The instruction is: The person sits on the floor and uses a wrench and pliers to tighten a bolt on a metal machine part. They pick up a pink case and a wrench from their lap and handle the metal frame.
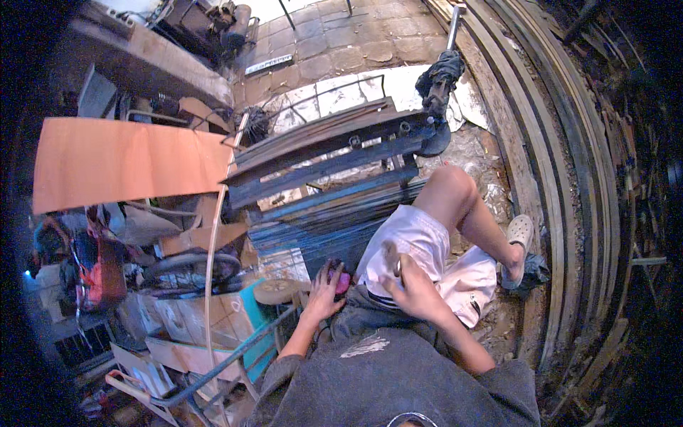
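Observation:
My left hand (pixel 326 295), its fingers darkened with dirt, is curled at a small bright pink object (pixel 343 283) beside my hip. The object shows between the thumb and fingers; its kind is unclear. Over my lap, my right hand (pixel 416 288) is closed on a short grey-brown piece (pixel 390 257) with a blunt upper end, too blurred to name. In front of me lie long dark metal bars (pixel 320 174), some with a blue tint (pixel 313 238). A pole-like tool wrapped in black (pixel 440 80) stands at their far right end.
Long rails or beams (pixel 548 178) run along the right. An orange sheet (pixel 135 162) juts out at the left, above a bicycle wheel (pixel 188 274). Close by my left arm are a blue metal cart frame (pixel 228 363) and its small wheel (pixel 277 290). Stone paving (pixel 334 43) lies beyond.

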{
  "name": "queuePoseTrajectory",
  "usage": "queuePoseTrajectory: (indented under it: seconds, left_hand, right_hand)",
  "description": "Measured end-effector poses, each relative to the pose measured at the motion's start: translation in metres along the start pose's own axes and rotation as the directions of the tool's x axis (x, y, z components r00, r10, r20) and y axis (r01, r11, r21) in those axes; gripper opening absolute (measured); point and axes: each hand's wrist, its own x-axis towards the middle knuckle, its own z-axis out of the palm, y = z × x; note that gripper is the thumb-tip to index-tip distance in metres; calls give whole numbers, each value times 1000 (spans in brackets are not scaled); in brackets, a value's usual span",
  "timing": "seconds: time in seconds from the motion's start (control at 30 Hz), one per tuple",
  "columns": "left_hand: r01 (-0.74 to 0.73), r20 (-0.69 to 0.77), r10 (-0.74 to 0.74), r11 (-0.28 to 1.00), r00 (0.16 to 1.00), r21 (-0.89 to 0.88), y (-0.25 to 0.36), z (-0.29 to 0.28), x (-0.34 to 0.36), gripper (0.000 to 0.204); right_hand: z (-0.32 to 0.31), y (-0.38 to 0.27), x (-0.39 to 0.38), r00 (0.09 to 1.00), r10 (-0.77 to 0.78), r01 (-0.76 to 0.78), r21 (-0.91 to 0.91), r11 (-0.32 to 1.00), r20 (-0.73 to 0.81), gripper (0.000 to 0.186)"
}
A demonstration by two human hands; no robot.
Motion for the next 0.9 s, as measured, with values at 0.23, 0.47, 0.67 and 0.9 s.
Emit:
queuePoseTrajectory:
  seconds: [0.23,0.47,0.67,0.9]
  left_hand:
    - [81,-154,-93,993,984,-83,-24,34,19,63]
    - [-176,-499,13,943,867,-281,74,-96,31,61]
    - [-396,-571,232,900,788,-181,142,-86,60,74]
    - [-371,-332,192,663,924,-650,115,-67,66,70]
  right_hand:
    - [52,14,-64,909,-311,416,-565,713,277,38]
    - [14,-29,-30,965,-185,176,-65,982,-184,52]
    - [5,-24,18,936,-116,217,283,934,-332,51]
    - [-24,10,13,971,11,102,462,881,-237,52]
